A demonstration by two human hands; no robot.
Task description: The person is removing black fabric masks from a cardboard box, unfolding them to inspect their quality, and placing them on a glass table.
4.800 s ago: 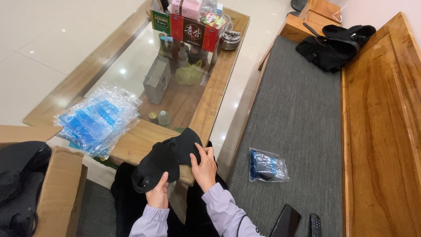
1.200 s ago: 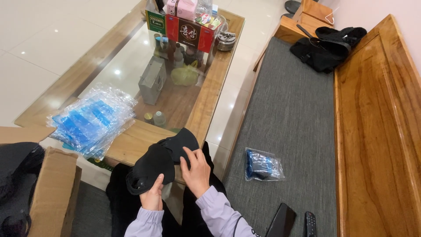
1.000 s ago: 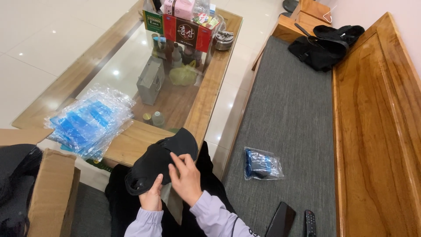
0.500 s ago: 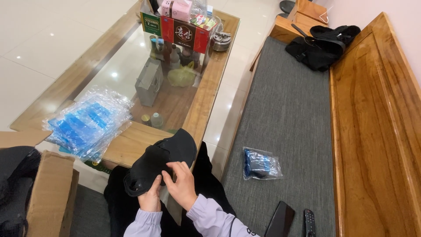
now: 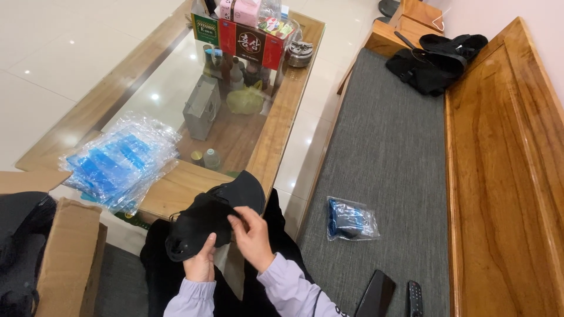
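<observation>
While seated over the lap, gripped black cap (image 5: 214, 220) from beneath with left hand (image 5: 201, 265), pinched its upper edge with right hand (image 5: 254, 236), steadying it near tabletop (image 5: 282, 123).

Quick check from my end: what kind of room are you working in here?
Most likely a home living room. A wooden bench with a grey seat cushion stands beside a glass-topped coffee table cluttered with boxes and bottles, and a remote control lies on the cushion. Both hands work a black cloth item.
</observation>
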